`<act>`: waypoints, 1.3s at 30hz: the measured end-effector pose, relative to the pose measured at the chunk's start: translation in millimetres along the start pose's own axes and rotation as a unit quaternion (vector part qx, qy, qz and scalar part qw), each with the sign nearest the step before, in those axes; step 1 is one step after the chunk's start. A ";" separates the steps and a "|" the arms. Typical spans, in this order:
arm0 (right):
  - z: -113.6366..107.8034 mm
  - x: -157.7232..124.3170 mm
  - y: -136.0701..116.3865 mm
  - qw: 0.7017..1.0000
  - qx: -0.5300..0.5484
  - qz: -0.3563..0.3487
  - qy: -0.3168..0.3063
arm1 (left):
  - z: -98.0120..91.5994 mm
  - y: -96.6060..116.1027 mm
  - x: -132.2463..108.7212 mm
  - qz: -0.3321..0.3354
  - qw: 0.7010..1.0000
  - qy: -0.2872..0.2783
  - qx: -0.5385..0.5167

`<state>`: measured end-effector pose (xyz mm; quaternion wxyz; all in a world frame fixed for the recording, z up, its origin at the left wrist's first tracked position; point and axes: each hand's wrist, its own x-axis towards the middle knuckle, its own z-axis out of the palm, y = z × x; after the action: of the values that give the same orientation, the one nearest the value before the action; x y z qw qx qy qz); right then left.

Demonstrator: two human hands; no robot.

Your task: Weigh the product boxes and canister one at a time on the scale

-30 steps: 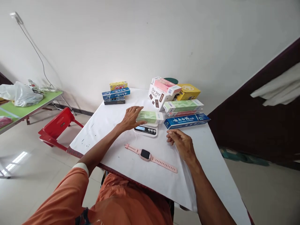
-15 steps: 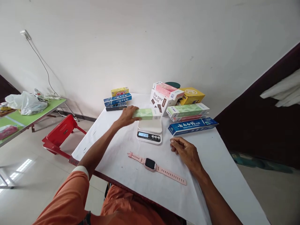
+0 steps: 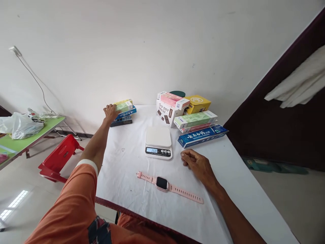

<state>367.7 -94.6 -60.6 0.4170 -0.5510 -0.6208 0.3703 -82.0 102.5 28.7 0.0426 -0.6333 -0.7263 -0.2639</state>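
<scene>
My left hand (image 3: 110, 112) reaches to the far left corner of the white table (image 3: 127, 162) and grips a pale green box (image 3: 124, 106) on top of a small stack of boxes (image 3: 124, 117). The white kitchen scale (image 3: 158, 142) in the middle stands bare, its display lit. My right hand (image 3: 196, 164) rests on the table right of the scale, fingers curled, holding nothing that I can see. A pink smartwatch (image 3: 165, 184) lies flat in front of the scale.
Several boxes are piled at the back right: a white Super Meal box (image 3: 165, 113), a yellow box (image 3: 196, 103), a green box (image 3: 195, 119), a long blue box (image 3: 201, 135). A red chair (image 3: 59, 157) and a green table (image 3: 27, 134) stand to the left.
My left hand lifted the pale green box off the scale and carried it left and back onto the stack of boxes. The right hand stayed put.
</scene>
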 end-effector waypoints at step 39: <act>2.4 5.0 4.9 0.995 0.093 0.007 0.022 | 76.4 305.9 -97.2 0.195 0.958 -0.185 -0.097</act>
<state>367.1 -89.1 -65.5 0.4773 -0.5219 -0.5709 0.4170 246.0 66.7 25.4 -0.1038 -0.8014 -0.5548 -0.1981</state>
